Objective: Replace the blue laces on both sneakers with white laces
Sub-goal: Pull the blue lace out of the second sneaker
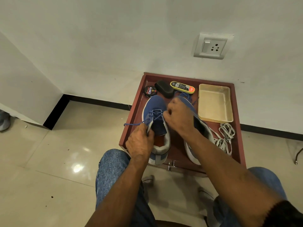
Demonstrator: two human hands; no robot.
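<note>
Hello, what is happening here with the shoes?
A person sits over a reddish tray and unlaces the left blue sneaker. The left hand holds the shoe's side near the tongue, and the right hand pulls at the blue lace. The second sneaker lies behind the right arm. White laces wait in a loose pile on the tray, unused.

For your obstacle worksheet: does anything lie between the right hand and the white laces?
Yes. The second sneaker lies between the right hand and the white laces, which are on the tray at the right.
</note>
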